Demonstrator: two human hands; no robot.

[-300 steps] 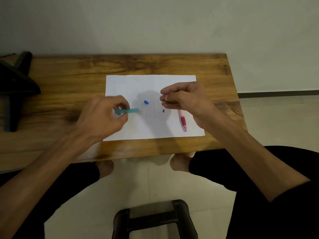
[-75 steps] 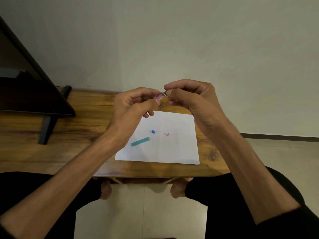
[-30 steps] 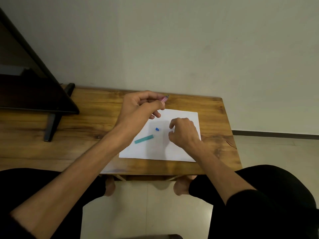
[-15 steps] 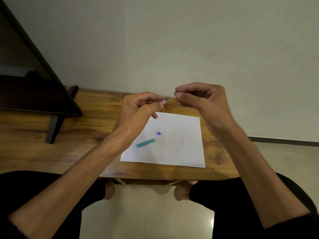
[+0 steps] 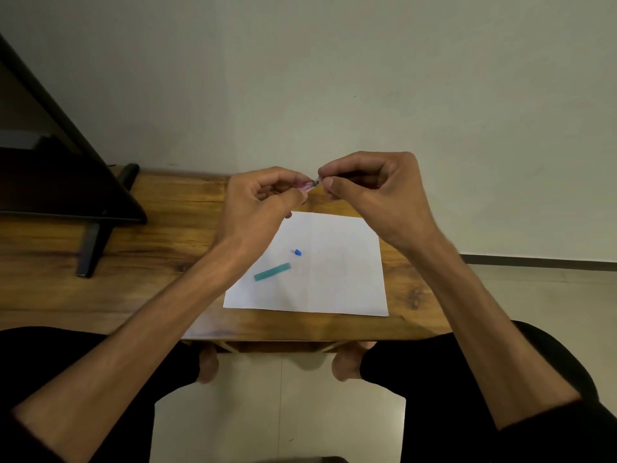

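Note:
Both hands are raised above the wooden table (image 5: 160,228), fingertips meeting. My left hand (image 5: 260,202) grips a pink pen barrel (image 5: 309,186), of which only the tip end shows past the fingers. My right hand (image 5: 374,192) pinches a tiny piece against that tip; the piece itself is too small to make out. On the white sheet of paper (image 5: 334,279) below lie a teal pen barrel piece (image 5: 272,272) and a small blue cap (image 5: 297,251).
A dark monitor (image 5: 50,168) on a black stand (image 5: 90,248) fills the table's left side. A plain wall rises right behind the table. My knees and bare feet sit under the front edge, over a tiled floor (image 5: 277,412).
My right hand went down to the paper, picked up the small pink piece that lay there, and has come back up to the tip of the pen in my left hand.

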